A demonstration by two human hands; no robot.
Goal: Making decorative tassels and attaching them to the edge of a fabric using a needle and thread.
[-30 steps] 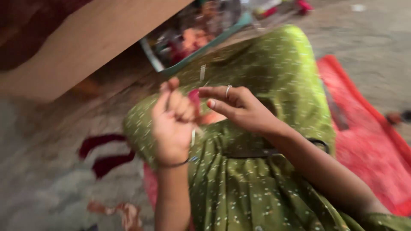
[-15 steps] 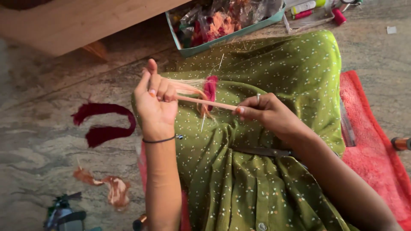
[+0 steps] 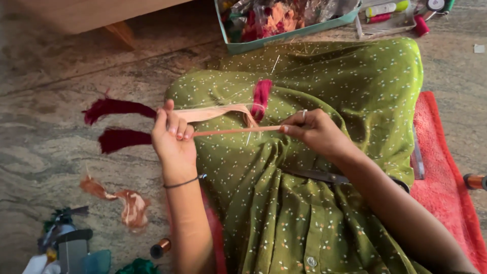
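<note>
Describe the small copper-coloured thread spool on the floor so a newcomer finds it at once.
Start at the green dotted garment over the lap, then look left of the left forearm. The small copper-coloured thread spool lies on the stone floor; unlike the nearby fabric scraps, it is shiny and cylindrical.

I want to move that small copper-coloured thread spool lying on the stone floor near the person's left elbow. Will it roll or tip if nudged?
The small copper-coloured thread spool lies on its side, so it would probably roll on the smooth stone floor. It looks light for its size, so a slight push may send it off. Its glossy wound thread could be slippery.
</note>
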